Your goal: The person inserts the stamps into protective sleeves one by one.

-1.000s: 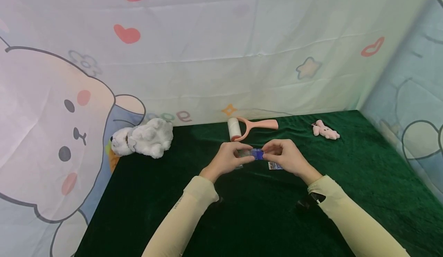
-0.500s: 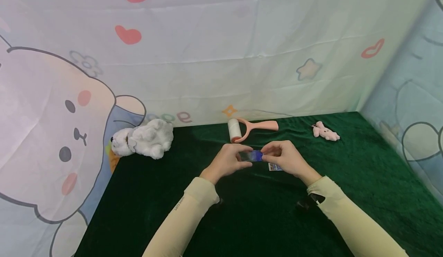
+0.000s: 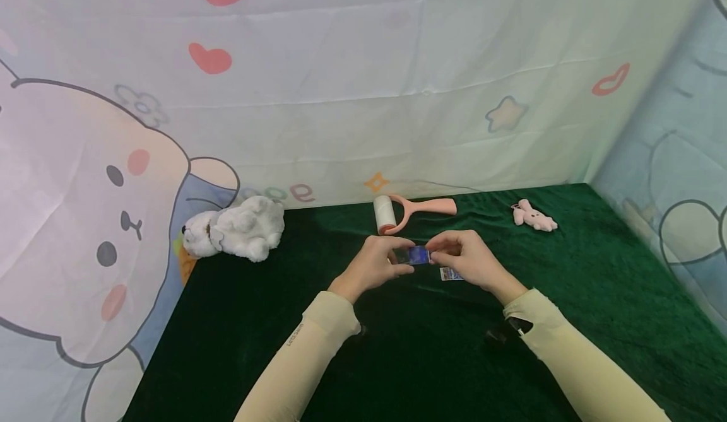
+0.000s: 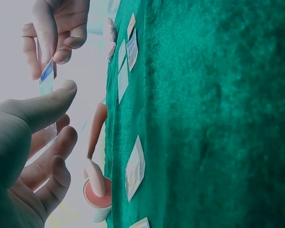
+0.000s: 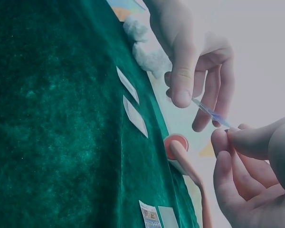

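Note:
In the head view my left hand [image 3: 377, 259] holds a small clear plastic sleeve [image 3: 401, 256] between thumb and fingers, above the table. A blue-printed card [image 3: 419, 255] shows at the sleeve's right part, seemingly inside it. My right hand [image 3: 468, 257] pinches the right end with thumb and forefinger. In the left wrist view the blue card [image 4: 46, 73] stands edge-on between the hands. From the right wrist the sleeve [image 5: 203, 107] looks thin and tilted. A printed card [image 3: 451, 274] lies on the cloth below my right hand.
Behind the hands lies a lint roller [image 3: 417, 209] with a pink handle. A white plush dog [image 3: 238, 226] is at the left, a small pink plush [image 3: 534, 215] at the right. Pale flat pieces [image 4: 135, 168] lie on the green cloth [image 3: 420, 359]. A printed curtain [image 3: 352, 81] hangs behind.
The blue part has shifted slightly left toward my left hand, and less of the clear sleeve shows. Both hands stay nearly in place, the right one a touch further left.

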The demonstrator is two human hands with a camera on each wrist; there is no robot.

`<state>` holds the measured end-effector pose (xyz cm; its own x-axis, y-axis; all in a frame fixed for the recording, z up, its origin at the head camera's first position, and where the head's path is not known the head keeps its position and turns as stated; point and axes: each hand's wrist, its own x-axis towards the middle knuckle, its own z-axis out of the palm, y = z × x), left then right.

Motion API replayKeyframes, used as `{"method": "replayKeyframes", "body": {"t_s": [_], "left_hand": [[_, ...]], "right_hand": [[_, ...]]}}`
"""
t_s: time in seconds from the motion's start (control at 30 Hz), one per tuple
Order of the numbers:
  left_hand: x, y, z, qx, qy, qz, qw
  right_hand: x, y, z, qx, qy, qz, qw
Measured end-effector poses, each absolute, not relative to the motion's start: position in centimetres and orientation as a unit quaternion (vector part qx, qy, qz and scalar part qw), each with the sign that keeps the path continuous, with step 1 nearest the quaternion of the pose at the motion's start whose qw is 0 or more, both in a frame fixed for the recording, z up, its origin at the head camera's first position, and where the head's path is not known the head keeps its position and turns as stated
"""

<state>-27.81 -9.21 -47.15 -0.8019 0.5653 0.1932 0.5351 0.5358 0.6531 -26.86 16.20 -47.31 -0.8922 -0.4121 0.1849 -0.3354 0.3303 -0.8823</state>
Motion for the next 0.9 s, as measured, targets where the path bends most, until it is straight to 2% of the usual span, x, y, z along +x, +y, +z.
{"method": "replayKeyframes", "body": {"t_s": [0.27,0.9], "left_hand": [[-27.8,-9.1,-47.1,0.318,0.876,0.361,0.017],[-27.5,-8.1,-46.4,0.329,0.891,0.313,0.008]], "right_hand": [[-26.9,16.2,-47.3,-0.226,0.822,-0.523,0.025],[-26.7,15.8,-47.0,-0.215,0.810,-0.543,0.043]]}}
